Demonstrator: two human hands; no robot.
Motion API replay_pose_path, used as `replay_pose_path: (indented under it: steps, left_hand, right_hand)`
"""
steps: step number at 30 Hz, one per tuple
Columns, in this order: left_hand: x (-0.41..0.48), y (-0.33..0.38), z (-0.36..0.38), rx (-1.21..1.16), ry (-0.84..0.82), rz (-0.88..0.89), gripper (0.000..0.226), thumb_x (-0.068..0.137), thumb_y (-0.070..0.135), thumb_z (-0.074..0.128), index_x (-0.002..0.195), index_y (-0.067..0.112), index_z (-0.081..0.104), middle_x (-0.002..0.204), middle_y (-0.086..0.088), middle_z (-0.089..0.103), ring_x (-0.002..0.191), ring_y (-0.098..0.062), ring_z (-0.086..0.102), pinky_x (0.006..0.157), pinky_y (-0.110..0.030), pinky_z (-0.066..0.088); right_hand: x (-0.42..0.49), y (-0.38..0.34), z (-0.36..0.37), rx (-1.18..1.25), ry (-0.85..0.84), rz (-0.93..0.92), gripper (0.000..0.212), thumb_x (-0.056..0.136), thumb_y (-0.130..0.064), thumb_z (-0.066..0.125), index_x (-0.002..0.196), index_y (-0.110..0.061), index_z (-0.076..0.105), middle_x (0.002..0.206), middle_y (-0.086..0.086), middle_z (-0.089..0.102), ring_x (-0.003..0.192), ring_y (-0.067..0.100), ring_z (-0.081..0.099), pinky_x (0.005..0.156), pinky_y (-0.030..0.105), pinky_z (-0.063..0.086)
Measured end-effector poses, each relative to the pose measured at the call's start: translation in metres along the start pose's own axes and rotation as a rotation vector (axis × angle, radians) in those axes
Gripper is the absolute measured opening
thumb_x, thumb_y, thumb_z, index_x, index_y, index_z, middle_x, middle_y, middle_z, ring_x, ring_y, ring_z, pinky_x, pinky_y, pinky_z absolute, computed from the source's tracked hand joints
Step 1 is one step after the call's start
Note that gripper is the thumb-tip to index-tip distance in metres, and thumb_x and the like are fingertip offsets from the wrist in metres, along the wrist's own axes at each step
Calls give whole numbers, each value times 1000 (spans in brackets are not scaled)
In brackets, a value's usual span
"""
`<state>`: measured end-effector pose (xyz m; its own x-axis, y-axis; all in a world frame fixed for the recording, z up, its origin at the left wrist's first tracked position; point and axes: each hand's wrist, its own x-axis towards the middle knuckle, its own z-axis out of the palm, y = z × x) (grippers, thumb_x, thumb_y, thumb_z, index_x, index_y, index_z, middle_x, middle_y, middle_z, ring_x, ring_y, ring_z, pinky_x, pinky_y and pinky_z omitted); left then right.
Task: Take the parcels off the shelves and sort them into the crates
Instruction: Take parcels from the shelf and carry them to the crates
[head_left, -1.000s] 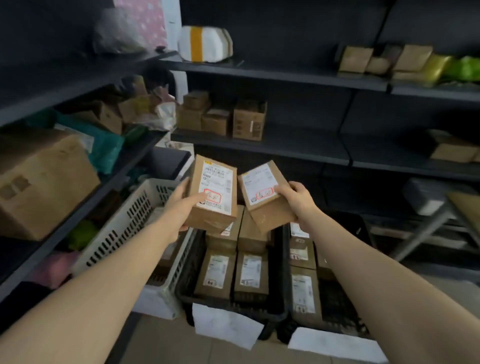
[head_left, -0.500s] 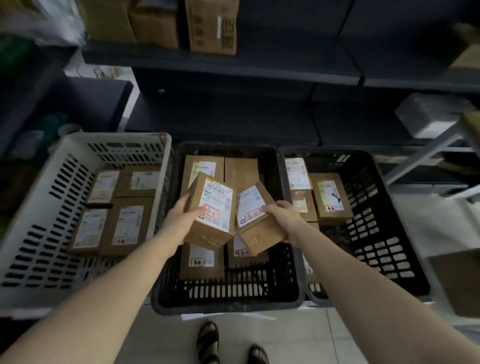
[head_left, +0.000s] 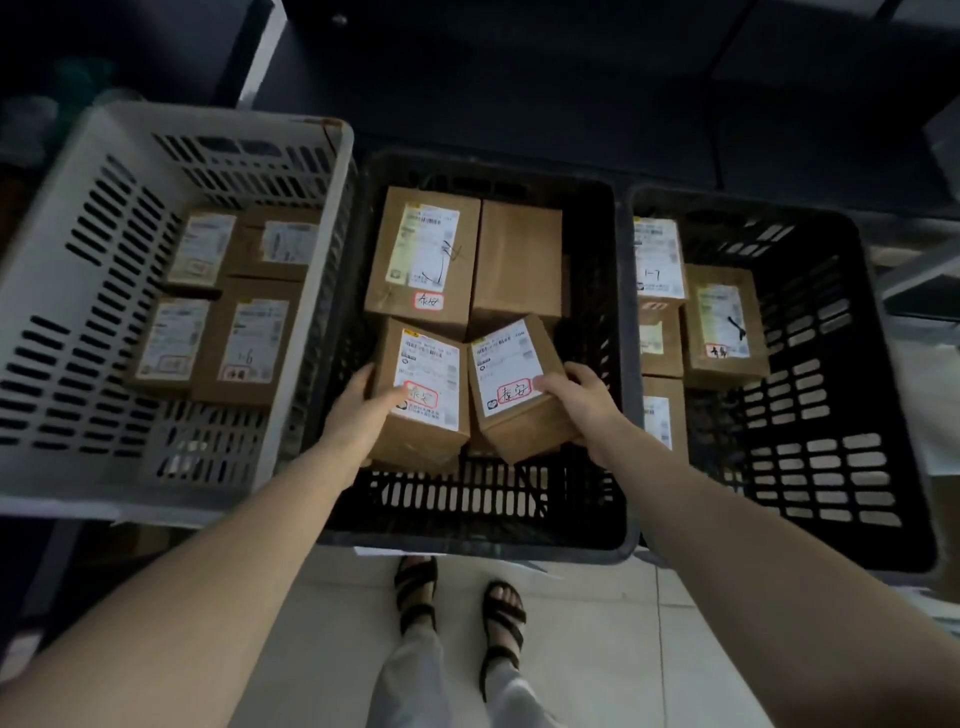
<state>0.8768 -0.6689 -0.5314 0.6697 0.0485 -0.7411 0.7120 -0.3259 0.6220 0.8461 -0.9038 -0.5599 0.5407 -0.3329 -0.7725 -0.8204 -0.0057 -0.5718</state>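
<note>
Sandalled feet (head_left: 415, 587) stand on a tiled floor (head_left: 597, 649), just short of three crates set side by side.

Left hand (head_left: 361, 410): grasping the left parcel (head_left: 423, 395) by its outer side, thumb across the label. Right hand (head_left: 584, 402): grasping the right parcel (head_left: 511, 384) likewise. Both parcels are inside the near half of the middle black crate (head_left: 467, 548), below its rim. Whether they already rest on anything beneath cannot be told.

Step in hand, as judged: depositing this pair in the middle crate. The next move calls for lowering each carton flat into the near row, squaring it against its neighbour, then letting go.

Orientation: each parcel lies label-up, long axis running near to far, red-framed mark at the near end. Their far inner corners close on each other, so the pair sits slightly splayed, the right one skewed more.

Beyond them a labelled carton (head_left: 423, 257) and a plain carton (head_left: 519, 260) lie side by side, same long axis. The white crate (head_left: 62, 291) on the left and the right black crate (head_left: 831, 467) each hold further cartons. Behind is dark shelving, detail not discernible.
</note>
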Motion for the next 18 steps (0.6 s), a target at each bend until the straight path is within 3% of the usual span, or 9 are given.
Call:
replay_pose_path:
  steps: [4,6,8,12,15,18]
  left_hand:
    - [-1,-4,-2,3,60,-5,51,91,38,55,138,40,37,107,3,54,93,-21,51,80,-38,42]
    - [-6,-4,-2,-1,89,38,51,91,36,56,139,38,37,109,2,56,92,-20,51,80,-36,43]
    - [-13,0,-2,48,125,109,53,90,35,57,140,34,37,114,1,58,96,-21,53,85,-36,45]
    - [-23,9,-10,607,290,313,67,79,54,56,139,40,33,133,-3,54,111,-33,55,90,-44,48]
    - [-36,19,-17,919,315,397,68,74,60,55,137,49,32,142,7,45,115,-32,51,90,-41,47]
    - [-48,24,-18,1178,234,485,68,75,59,54,138,50,31,146,12,38,116,-29,47,92,-37,39]
  right_hand:
    - [-7,-2,-7,-43,-57,-68,73,83,-29,69,147,-25,35,123,4,54,97,19,57,72,30,48]
    - [-12,-5,-9,-111,-81,-110,75,81,-30,71,147,-26,35,128,4,54,104,21,57,80,31,50]
    - [-19,-10,-13,-328,-93,-188,77,79,-36,71,147,-29,35,135,7,50,114,25,53,93,35,48]
    - [-34,-24,-23,-1105,-156,-433,78,78,-48,67,147,-40,30,133,15,41,121,34,39,103,40,38]
    - [-45,-31,-24,-1285,-362,-463,78,78,-47,68,146,-45,30,132,13,36,125,34,32,105,42,36]
    - [-49,-31,-11,-1456,-490,-499,76,79,-45,67,145,-47,30,124,9,36,126,34,27,105,47,35]
